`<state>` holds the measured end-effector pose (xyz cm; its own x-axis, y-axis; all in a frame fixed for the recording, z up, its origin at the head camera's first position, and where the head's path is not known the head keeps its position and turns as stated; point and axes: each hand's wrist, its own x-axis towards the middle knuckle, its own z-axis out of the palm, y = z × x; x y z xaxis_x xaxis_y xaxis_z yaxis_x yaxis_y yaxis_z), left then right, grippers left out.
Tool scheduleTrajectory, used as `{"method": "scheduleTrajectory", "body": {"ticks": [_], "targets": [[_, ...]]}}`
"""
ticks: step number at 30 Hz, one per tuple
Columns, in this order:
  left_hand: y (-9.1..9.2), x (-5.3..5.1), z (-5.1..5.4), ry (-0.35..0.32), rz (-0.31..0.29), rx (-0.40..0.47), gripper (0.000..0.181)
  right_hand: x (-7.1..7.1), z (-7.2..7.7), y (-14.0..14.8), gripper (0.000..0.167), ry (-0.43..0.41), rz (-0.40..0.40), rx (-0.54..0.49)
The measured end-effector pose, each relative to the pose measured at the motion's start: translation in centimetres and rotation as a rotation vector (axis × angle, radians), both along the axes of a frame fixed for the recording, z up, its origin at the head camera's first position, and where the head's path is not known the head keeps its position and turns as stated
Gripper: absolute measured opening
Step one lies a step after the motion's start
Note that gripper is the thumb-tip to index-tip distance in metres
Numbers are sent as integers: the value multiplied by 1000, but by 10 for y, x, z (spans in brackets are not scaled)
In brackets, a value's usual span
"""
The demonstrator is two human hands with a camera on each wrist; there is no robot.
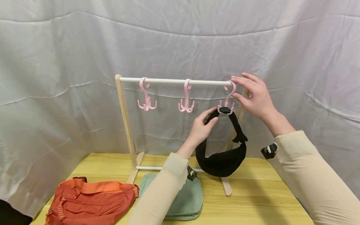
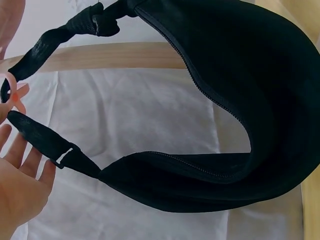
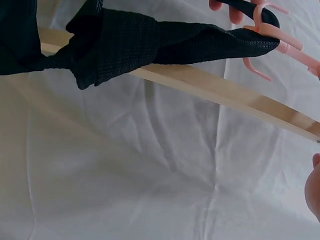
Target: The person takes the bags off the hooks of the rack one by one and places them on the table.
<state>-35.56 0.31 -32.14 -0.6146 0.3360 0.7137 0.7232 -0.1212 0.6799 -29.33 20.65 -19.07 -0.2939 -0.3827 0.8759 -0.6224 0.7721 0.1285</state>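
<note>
A black waist bag (image 1: 222, 164) hangs by its strap from the rightmost pink hook (image 1: 226, 101); the strap loops over a lower prong. My left hand (image 1: 201, 126) touches the left side of the strap, its fingers spread and relaxed behind it, as the left wrist view shows. Up at the rail's right end, my right hand (image 1: 254, 93) holds the upper curve of that same hook between thumb and fingers. In the right wrist view the knotted strap (image 3: 125, 45) runs up to the hook (image 3: 275, 35), while only a bit of the right hand (image 3: 314, 192) shows at the edge.
Two more pink hooks, a left one (image 1: 146, 98) and a middle one (image 1: 186, 98), hang on the white rail (image 1: 166, 81) of a wooden-legged rack. On the wooden table (image 1: 247, 200) lie an orange-red waist bag (image 1: 92, 203) and a green bag (image 1: 188, 200), partly behind my left sleeve.
</note>
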Motion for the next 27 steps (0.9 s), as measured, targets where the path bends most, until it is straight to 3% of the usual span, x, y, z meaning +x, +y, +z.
{"method": "scheduleTrajectory", "body": {"ticks": [5,12,17,27], "targets": [[2,-5,0,6,-19,28,43,-2,0,-1,52,-3,12,-8],[4,-10,-1,-33,-48,118,39,-2,-4,-3,52,-122,-38,-88],[5,-11,-2,-64,-46,174,34,-3,-6,-5,51,-150,-57,-119],[3,-8,0,-84,-23,114,34,-1,-6,-4,50,-165,-96,-170]]}}
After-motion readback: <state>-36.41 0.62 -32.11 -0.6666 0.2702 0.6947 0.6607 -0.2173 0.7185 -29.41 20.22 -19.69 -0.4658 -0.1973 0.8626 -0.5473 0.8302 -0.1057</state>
